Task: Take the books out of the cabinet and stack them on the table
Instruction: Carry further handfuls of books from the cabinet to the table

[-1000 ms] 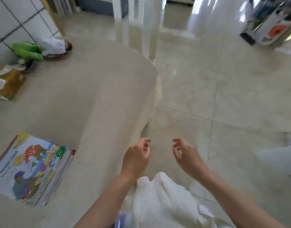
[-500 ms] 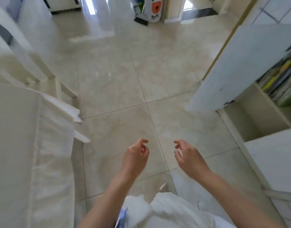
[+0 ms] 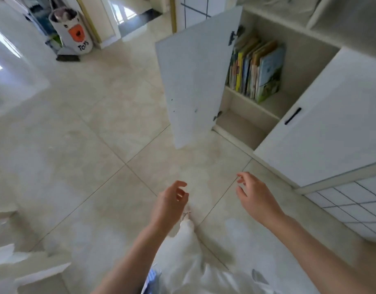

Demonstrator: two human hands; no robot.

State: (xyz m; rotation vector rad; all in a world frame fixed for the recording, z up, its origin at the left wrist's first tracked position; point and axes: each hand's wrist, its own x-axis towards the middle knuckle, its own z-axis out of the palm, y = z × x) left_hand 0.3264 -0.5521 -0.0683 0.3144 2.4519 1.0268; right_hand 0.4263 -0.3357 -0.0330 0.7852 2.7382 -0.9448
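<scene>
View swung off the table to the cabinet [image 3: 323, 132]; door [image 3: 193, 81] open, books [image 3: 257, 71] upright on shelf. Both hands, left [image 3: 170, 200] & right [image 3: 255, 196], empty, loosely curled. Next fetch imo.

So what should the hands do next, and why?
Probably reach the right hand toward the books standing on the upper shelf. Both it and the left hand are free, the cabinet door is already swung open, and nothing blocks the row.

Bare forearms; white garment [image 3: 189, 270] w/ blue trim
</scene>
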